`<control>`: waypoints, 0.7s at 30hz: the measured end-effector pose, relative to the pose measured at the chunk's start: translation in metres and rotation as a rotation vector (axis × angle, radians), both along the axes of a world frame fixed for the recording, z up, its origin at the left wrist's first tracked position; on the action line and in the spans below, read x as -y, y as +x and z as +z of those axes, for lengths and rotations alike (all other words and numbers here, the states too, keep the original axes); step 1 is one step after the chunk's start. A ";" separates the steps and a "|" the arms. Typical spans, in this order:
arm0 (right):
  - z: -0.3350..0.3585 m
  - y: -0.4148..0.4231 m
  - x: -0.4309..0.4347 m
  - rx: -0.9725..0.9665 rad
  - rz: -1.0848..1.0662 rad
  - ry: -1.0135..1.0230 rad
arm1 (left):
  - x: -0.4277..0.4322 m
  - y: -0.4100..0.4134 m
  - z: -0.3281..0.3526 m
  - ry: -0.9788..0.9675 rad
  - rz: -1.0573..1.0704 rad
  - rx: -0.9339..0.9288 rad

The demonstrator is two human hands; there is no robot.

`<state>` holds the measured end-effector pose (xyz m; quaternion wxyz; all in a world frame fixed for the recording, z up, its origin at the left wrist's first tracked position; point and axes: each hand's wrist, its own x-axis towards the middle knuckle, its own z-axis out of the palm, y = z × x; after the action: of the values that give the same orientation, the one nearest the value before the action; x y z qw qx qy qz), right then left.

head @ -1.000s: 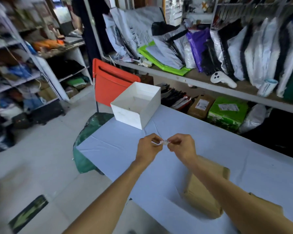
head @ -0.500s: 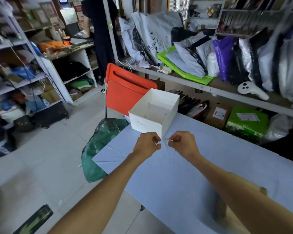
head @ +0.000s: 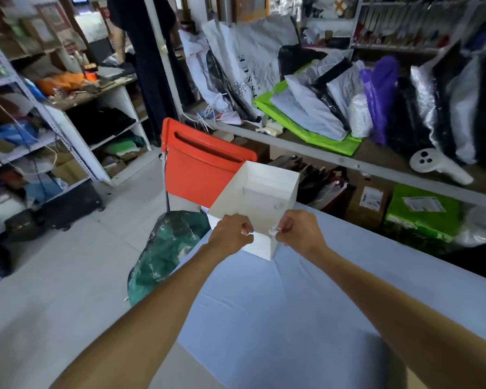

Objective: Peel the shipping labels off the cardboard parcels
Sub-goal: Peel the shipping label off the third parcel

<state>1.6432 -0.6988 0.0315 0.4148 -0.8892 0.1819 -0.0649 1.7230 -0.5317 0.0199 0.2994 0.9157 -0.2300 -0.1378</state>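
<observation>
Both my hands are stretched out over the near rim of an open white box [head: 267,192] on the blue table [head: 278,310]. My right hand [head: 299,231] pinches a small crumpled scrap of peeled label [head: 274,230] at its fingertips. My left hand [head: 232,233] is curled into a loose fist a short gap to the left; whether it holds anything is hidden. A corner of a cardboard parcel [head: 415,381] shows at the bottom right edge. Two labelled parcels, one brown [head: 368,203] and one green [head: 421,211], lie on the floor behind the table.
An orange chair [head: 199,169] stands behind the box. A dark green bag [head: 166,254] sits on the floor at the table's left corner. A long shelf [head: 348,164] with mailer bags runs behind. A person in black [head: 149,60] stands far back.
My hands have moved forward from over the table to the white box's rim and drawn apart; the label scrap stays with my right hand. The view has tilted up, so the parcel dropped out of sight.
</observation>
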 end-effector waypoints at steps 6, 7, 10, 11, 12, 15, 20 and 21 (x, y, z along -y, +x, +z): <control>0.008 0.050 0.010 -0.049 -0.032 -0.110 | 0.009 0.045 0.008 0.042 -0.060 0.019; 0.008 0.058 0.009 -0.064 -0.025 -0.125 | 0.009 0.050 0.008 0.046 -0.072 0.016; 0.004 0.084 0.009 -0.114 0.028 -0.182 | 0.006 0.069 0.005 0.046 -0.083 0.001; 0.003 0.092 0.009 -0.131 0.028 -0.181 | 0.006 0.076 0.005 0.042 -0.084 -0.001; 0.000 0.100 0.009 -0.146 0.031 -0.179 | 0.005 0.082 0.006 0.037 -0.082 -0.003; -0.004 0.117 0.003 -0.186 0.031 -0.169 | 0.005 0.096 0.008 0.025 -0.085 -0.007; -0.012 0.137 -0.007 -0.174 -0.008 -0.160 | 0.009 0.114 0.009 0.043 -0.107 -0.001; -0.012 0.139 -0.008 -0.182 -0.017 -0.168 | 0.010 0.117 0.008 0.052 -0.107 0.002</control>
<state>1.7821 -0.6907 0.0193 0.3200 -0.9215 0.2201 -0.0026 1.8403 -0.5418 0.0283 0.2677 0.9097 -0.2752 -0.1586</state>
